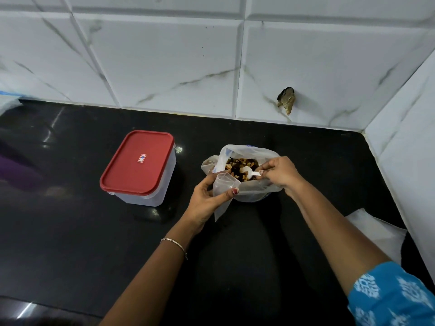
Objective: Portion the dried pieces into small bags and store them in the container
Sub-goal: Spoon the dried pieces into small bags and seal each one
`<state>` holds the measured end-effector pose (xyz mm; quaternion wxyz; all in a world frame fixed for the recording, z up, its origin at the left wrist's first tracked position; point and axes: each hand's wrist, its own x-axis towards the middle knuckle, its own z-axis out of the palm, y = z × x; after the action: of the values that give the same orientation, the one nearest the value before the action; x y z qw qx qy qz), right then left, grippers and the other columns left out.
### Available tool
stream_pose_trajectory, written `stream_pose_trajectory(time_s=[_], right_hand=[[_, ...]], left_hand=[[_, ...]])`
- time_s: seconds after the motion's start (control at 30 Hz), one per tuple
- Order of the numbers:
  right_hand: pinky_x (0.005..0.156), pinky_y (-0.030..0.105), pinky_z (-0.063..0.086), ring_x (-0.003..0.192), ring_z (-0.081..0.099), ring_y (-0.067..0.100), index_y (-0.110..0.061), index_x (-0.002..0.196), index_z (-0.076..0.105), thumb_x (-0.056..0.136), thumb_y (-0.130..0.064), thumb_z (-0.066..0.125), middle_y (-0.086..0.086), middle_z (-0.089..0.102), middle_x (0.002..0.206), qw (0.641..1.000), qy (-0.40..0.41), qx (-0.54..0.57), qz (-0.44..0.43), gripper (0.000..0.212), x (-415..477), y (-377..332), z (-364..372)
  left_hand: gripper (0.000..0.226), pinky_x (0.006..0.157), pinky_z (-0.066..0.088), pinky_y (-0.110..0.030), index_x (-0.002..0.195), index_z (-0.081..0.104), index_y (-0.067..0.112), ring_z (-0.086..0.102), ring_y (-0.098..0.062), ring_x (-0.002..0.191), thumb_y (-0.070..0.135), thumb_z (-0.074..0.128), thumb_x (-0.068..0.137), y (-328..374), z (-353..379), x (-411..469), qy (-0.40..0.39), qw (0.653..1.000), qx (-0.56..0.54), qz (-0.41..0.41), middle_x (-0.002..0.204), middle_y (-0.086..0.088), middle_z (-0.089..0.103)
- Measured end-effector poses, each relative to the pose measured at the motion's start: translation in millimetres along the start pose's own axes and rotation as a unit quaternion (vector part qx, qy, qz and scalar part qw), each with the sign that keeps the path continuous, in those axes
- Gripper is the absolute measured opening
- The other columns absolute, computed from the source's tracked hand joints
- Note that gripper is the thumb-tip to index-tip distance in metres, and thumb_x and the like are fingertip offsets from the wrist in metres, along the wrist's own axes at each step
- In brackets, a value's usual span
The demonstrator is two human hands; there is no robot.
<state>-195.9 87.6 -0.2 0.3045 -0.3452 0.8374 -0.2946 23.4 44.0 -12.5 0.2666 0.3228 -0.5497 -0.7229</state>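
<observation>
A large white plastic bag [247, 150] stands open on the black counter, full of mixed dried pieces [237, 167]. My right hand [281, 172] pinches the handle of a small white scoop [249, 171] whose bowl lies on the pieces. My left hand [207, 198] holds a small clear bag [223, 184] open at the big bag's near left rim. A clear container [150, 192] with a red lid [138, 161] stands shut to the left.
The black counter [70, 220] meets a white marble-patterned tiled wall [188, 67] behind and on the right. A hole with debris [286, 100] marks the back wall. White plastic sheets [376, 234] lie at the right near the corner.
</observation>
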Motion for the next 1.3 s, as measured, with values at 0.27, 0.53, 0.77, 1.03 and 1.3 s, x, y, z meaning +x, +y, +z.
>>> stream_pose_trajectory(time_s=[0.27, 0.53, 0.77, 1.03, 1.3], right_hand=[[0.081, 0.033, 0.055, 0.089, 0.061, 0.017, -0.021, 0.083, 0.074, 0.086, -0.001, 0.064, 0.004, 0.069, 0.098, 0.997, -0.031, 0.056, 0.039, 0.023, 2, 1, 15], [0.044, 0.011, 0.036, 0.057, 0.045, 0.003, -0.011, 0.102, 0.071, 0.094, -0.005, 0.058, -0.002, 0.065, 0.079, 0.985, -0.057, 0.137, 0.085, 0.017, -13, -7, 19], [0.035, 0.01, 0.031, 0.033, 0.044, -0.003, -0.006, 0.104, 0.071, 0.094, 0.0, 0.053, -0.003, 0.065, 0.068, 0.964, -0.049, 0.227, 0.133, 0.021, -17, -14, 30], [0.029, 0.012, 0.022, 0.051, 0.037, 0.003, -0.015, 0.102, 0.072, 0.096, -0.009, 0.054, -0.006, 0.071, 0.081, 0.932, -0.089, 0.295, 0.189, 0.02, -20, -19, 30], [0.032, 0.012, 0.019, 0.046, 0.041, 0.001, -0.011, 0.101, 0.068, 0.095, -0.007, 0.053, -0.004, 0.074, 0.078, 0.906, -0.112, 0.358, 0.196, 0.017, -27, -19, 13]], left_hand=[[0.049, 0.087, 0.053, -0.023, 0.122, 0.061, 0.023, 0.061, -0.013, 0.117, 0.011, 0.076, 0.077, 4, -1, 6, -0.02, 1.0, -0.006, -0.007, 0.124, 0.0, 0.065], [0.056, 0.094, 0.051, -0.027, 0.127, 0.058, 0.02, 0.061, -0.011, 0.116, 0.016, 0.073, 0.073, 4, -8, 5, -0.036, 0.999, -0.032, -0.017, 0.12, 0.003, 0.068], [0.05, 0.102, 0.045, -0.034, 0.127, 0.06, 0.019, 0.055, -0.019, 0.126, 0.014, 0.075, 0.08, 1, -12, 6, -0.066, 0.997, -0.038, -0.025, 0.13, -0.001, 0.063], [0.049, 0.101, 0.047, -0.034, 0.126, 0.062, 0.022, 0.054, -0.019, 0.127, 0.016, 0.074, 0.079, 2, -13, 6, -0.062, 0.997, -0.033, -0.011, 0.134, 0.0, 0.06], [0.055, 0.102, 0.047, -0.035, 0.127, 0.061, 0.022, 0.058, -0.014, 0.121, 0.014, 0.074, 0.074, 7, -16, 2, -0.026, 0.999, -0.048, -0.005, 0.128, 0.003, 0.064]])
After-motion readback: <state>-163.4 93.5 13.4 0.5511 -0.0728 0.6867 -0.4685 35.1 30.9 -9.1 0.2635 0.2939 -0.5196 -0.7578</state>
